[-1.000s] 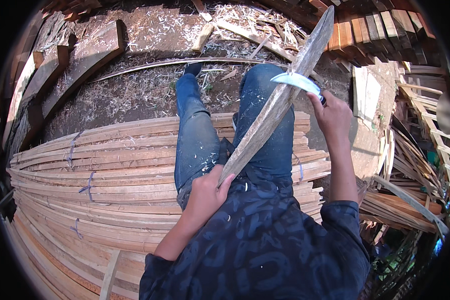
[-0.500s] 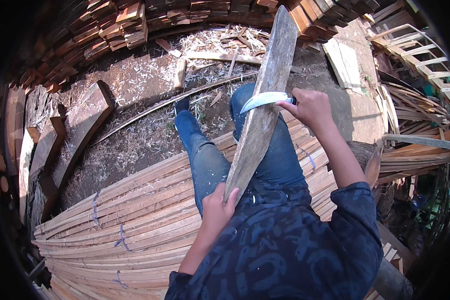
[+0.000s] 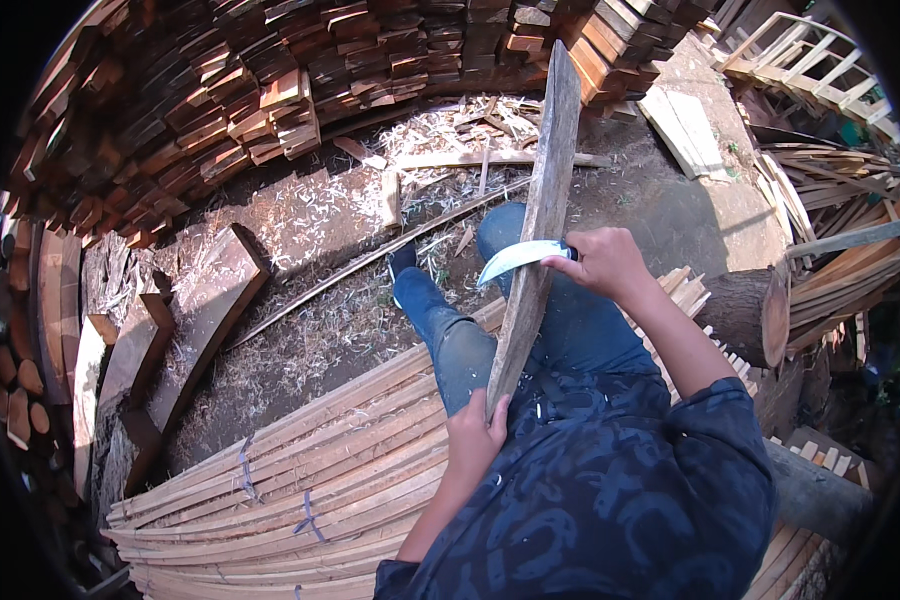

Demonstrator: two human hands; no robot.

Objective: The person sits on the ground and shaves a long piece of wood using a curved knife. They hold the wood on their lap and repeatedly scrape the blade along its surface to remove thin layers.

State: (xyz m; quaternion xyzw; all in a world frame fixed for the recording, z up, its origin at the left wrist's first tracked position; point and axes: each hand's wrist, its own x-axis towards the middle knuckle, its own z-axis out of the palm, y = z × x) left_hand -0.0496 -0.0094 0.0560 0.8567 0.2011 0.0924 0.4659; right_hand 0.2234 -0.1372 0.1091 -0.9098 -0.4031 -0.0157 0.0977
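A long weathered wooden plank [image 3: 545, 190] slants across my lap, its pointed far end beyond my knees. My left hand [image 3: 473, 432] is closed round the plank's near end, close to my waist. In my right hand [image 3: 607, 262] is the dark handle of a knife [image 3: 522, 258] with a broad, curved, shiny blade. The blade lies crosswise over the plank near its middle, its tip sticking out past the left edge. Whether the edge bites into the wood, I cannot tell.
I sit on bundled wooden strips [image 3: 310, 470] bound with ties. Stacked boards [image 3: 370, 60] stand at the far side. Thick curved timbers [image 3: 205, 310] lean at the left. A log [image 3: 745, 315] and loose slats [image 3: 830, 190] lie to the right. Shavings litter the ground.
The view has shifted, showing more of the far board stack. The plank has turned so that less of its broad face shows. Both hands keep their holds.
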